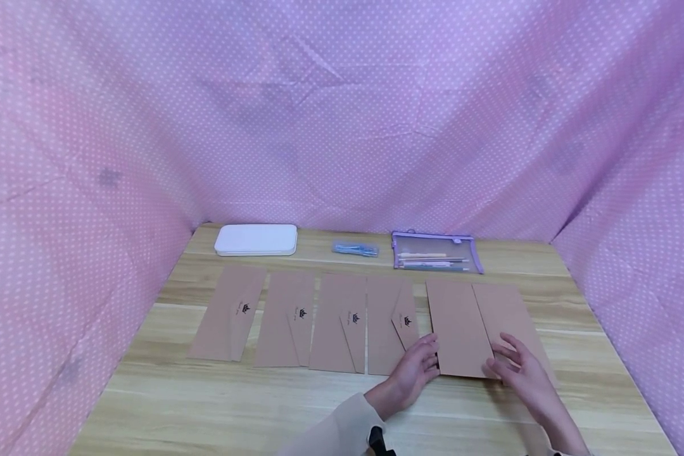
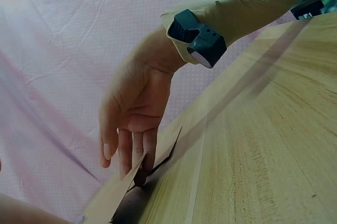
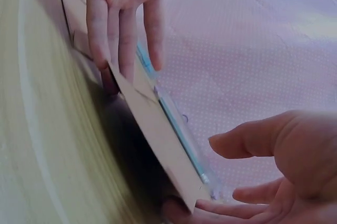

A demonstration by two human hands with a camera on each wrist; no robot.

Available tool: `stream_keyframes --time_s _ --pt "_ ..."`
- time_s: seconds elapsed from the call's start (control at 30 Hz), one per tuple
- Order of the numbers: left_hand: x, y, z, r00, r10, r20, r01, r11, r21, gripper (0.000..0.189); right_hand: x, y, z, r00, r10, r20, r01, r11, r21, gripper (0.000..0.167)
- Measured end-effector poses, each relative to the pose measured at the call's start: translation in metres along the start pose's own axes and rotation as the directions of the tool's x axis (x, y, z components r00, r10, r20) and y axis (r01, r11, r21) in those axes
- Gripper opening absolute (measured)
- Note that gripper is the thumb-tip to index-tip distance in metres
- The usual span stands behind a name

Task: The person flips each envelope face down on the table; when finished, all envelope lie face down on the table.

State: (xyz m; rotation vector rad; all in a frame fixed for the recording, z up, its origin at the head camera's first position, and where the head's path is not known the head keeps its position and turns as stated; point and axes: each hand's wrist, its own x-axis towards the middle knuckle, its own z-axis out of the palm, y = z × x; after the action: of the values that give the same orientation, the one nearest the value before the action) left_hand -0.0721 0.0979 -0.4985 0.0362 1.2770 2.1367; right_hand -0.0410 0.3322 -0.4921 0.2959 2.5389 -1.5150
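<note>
Head view: we see a person's left hand (image 1: 411,373) extended, fingers fairly straight at the left edge of a brown envelope (image 1: 458,329) on the table's right side (image 1: 581,354). The right hand (image 1: 521,367) meets its near right corner, thumb apart, fingers slightly bent. Both hands look open, supporting the raised envelope without pinching. Some fingertips vanish beneath it; both forearms (image 1: 564,430) are cut off below. We cannot tell whether the neighbouring brown panel (image 1: 510,310) joins it.
</note>
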Motion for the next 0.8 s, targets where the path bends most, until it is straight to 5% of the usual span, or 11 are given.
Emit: stream_keyframes --time_s 0.8 --pt "-0.0087 0.0027 0.0055 0.999 -0.034 0.014 0.034 0.999 -0.012 0.078 -0.0071 -0.0083 -0.0006 0.996 0.019 0.085 -0.026 0.997 0.079 0.09"
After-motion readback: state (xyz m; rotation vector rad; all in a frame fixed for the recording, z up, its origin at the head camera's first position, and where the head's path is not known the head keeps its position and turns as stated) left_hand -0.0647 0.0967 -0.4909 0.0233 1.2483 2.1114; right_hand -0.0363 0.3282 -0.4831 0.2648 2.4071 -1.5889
